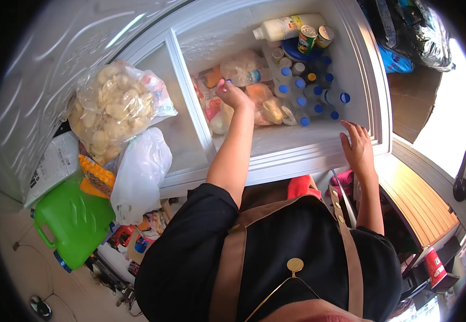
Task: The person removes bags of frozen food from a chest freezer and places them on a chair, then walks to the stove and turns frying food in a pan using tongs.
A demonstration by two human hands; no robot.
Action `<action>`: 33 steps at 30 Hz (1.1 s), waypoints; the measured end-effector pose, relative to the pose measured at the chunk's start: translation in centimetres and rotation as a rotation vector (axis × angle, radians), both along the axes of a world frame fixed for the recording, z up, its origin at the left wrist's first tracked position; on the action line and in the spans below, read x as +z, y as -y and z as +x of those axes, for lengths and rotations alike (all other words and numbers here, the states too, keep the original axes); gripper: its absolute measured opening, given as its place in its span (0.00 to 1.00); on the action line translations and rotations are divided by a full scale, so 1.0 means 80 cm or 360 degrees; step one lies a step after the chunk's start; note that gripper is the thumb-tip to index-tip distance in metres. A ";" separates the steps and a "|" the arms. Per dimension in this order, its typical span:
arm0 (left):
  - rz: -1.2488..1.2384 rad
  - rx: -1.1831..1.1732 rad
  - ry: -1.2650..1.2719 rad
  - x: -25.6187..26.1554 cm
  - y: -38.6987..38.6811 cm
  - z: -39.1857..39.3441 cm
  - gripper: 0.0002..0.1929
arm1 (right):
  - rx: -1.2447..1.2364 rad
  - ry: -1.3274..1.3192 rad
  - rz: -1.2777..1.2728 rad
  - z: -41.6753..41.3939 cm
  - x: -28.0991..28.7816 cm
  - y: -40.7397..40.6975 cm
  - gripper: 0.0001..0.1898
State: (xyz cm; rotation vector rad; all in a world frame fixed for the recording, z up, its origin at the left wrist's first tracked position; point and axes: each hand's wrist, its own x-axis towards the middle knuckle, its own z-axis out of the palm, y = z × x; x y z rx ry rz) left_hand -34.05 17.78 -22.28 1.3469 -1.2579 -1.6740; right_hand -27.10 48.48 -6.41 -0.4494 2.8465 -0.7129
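My left hand [233, 95] reaches into a chest freezer [265, 143], its fingers closed around the blue-capped neck of a clear plastic bottle [254, 75] lying on its side. Beneath and around that hand lie bagged foods, among them an orange-toned bag [258, 93] and a bag with something yellow [273, 110]. My right hand [357, 147] is at the freezer's near right rim, fingers spread, holding nothing. Close to its fingertips stand several upright bottles with blue caps [304, 121]. A large white bottle [289, 27] lies at the back, beside a green can [307, 39] and another can [324, 36].
A sliding glass lid [176, 116] covers the freezer's left part. On it rest a clear bag of pale round food [112, 108] and a white plastic bag [142, 177]. A green jerrycan [75, 221] is at left. Right stands a wood-topped cabinet [418, 197].
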 end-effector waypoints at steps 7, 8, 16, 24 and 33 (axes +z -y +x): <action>0.0018 0.0093 0.1389 -0.128 0.032 -0.017 0.12 | -0.0371 -0.0107 0.0155 0.018 -0.023 -0.005 0.19; -0.0221 -0.0166 0.1568 -0.150 0.045 -0.020 0.12 | -0.0380 -0.0104 0.0173 0.015 -0.021 -0.003 0.19; -0.1583 -0.2370 0.2449 -0.345 0.159 0.072 0.13 | -0.0317 0.0119 0.0347 0.012 -0.027 -0.005 0.19; -0.1055 -0.1656 0.1606 -0.414 0.456 0.004 0.12 | -0.0355 0.0140 0.0168 0.018 0.003 -0.030 0.18; 0.0485 -0.0149 -0.0055 -0.239 0.049 -0.023 0.23 | -0.0262 0.0236 0.0360 0.008 -0.024 -0.001 0.16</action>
